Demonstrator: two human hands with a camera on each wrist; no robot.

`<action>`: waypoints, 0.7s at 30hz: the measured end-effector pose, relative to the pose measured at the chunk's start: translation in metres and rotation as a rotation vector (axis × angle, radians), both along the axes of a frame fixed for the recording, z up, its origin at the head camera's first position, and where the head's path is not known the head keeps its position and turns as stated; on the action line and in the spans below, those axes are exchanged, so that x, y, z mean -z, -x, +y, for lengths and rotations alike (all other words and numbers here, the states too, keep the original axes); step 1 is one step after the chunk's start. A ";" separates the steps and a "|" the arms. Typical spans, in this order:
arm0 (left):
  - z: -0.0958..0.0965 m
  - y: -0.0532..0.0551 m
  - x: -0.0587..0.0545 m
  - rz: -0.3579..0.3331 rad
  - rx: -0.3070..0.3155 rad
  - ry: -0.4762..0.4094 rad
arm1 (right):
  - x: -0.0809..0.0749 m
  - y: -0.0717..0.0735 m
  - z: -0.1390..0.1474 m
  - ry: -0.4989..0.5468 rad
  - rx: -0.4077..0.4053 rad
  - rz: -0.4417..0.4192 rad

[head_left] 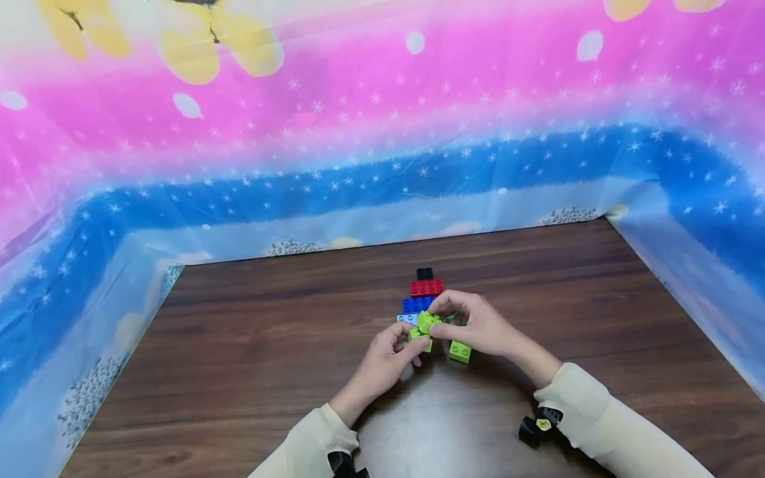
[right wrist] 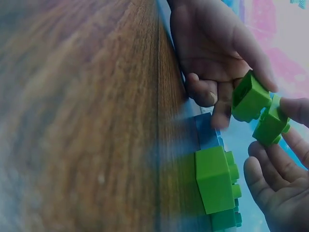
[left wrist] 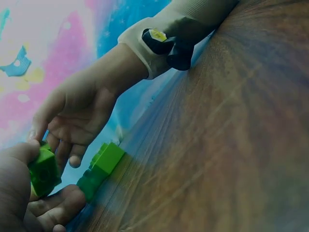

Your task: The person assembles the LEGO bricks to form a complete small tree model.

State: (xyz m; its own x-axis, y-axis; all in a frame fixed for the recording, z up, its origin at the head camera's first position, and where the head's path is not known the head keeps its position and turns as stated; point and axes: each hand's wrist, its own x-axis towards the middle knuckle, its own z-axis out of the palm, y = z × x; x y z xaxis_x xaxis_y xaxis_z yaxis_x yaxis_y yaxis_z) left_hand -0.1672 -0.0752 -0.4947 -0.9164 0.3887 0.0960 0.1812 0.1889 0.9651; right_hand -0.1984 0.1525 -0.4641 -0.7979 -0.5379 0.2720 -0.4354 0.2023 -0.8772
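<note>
My left hand pinches a lime green toy brick between thumb and fingers. Opposite it, my right hand grips a second lime green brick. The two bricks meet at a slant; whether they are joined I cannot tell. Another lime brick lies on the table just below my right hand, with a darker green brick beside it. Beyond the hands lie a light blue brick, partly covered, a blue brick, a red brick and a black brick, one behind another.
The brown wooden table reaches back to a pink and blue patterned cloth that hangs along its back and sides. Black devices are strapped at both cuffs, among them the right wrist device.
</note>
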 end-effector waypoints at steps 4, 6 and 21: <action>0.000 -0.001 0.002 -0.013 0.020 -0.055 | 0.004 -0.001 -0.001 0.058 -0.052 -0.027; -0.001 -0.002 0.003 -0.009 0.016 -0.061 | 0.005 -0.002 -0.002 0.070 -0.067 -0.042; -0.005 0.001 0.002 -0.014 0.033 -0.023 | 0.006 -0.003 -0.001 0.045 -0.036 -0.023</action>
State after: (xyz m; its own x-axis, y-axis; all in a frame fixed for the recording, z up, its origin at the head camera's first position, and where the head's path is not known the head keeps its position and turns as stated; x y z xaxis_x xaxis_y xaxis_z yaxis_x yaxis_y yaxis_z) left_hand -0.1681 -0.0798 -0.4967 -0.9044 0.4165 0.0928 0.1736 0.1605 0.9717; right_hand -0.1956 0.1512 -0.4699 -0.7849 -0.5538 0.2778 -0.4208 0.1475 -0.8951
